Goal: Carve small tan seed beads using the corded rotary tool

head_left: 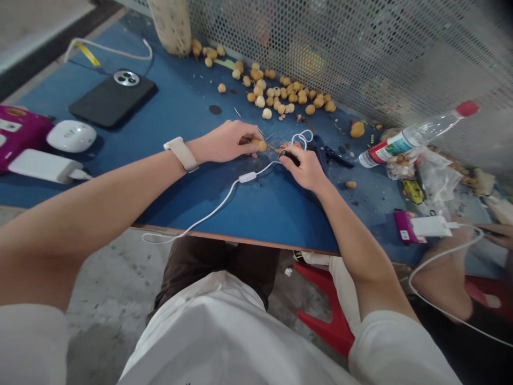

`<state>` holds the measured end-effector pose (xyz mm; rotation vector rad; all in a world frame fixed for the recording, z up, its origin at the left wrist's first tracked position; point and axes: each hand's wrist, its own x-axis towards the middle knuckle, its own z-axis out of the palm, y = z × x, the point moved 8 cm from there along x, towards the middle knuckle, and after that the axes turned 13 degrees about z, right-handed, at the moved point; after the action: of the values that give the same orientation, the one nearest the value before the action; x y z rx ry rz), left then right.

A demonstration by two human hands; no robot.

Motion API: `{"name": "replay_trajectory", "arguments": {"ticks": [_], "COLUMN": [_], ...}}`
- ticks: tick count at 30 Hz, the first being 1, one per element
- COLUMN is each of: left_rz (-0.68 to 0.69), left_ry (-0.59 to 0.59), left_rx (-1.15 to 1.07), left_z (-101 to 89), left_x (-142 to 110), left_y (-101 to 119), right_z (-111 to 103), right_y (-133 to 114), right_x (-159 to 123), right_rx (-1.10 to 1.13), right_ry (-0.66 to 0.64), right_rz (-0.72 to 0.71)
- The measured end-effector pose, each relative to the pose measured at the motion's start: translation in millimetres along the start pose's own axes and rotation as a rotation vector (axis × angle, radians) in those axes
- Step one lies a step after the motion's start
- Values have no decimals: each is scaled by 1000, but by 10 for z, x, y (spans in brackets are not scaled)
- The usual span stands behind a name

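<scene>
My left hand (230, 141), with a pale watch band on the wrist, rests on the blue table (264, 208) and pinches a small tan round bead (261, 145) between its fingertips. My right hand (303, 167) lies just to the right, fingers curled around a small dark tool (289, 156) that is joined to a white cord (224, 200) with an inline switch. The two hands almost meet over some small orange bits. A pile of several similar tan beads (280, 96) lies farther back.
A black phone (113, 98), a white round device (71, 136), a white charger (42, 166) and a magenta box (18, 131) sit at the left. A plastic bottle (412, 136), bags and another charger (425, 227) lie right. Perforated mesh (360, 48) walls the back. Another person's arm (449, 272) is at right.
</scene>
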<state>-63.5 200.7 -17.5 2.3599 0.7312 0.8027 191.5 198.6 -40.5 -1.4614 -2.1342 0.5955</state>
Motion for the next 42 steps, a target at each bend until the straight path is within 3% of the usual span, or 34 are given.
{"name": "replay_trajectory", "arguments": {"ticks": [42], "left_rz": [-12], "left_ry": [-5], "left_rx": [-3], "left_z": [-4], "left_x": [1], "left_y": [-1], "right_z": [8], "right_y": [-11], "right_x": [5], "right_rx": [-4], "right_ry": [8], "right_rz": [13]}}
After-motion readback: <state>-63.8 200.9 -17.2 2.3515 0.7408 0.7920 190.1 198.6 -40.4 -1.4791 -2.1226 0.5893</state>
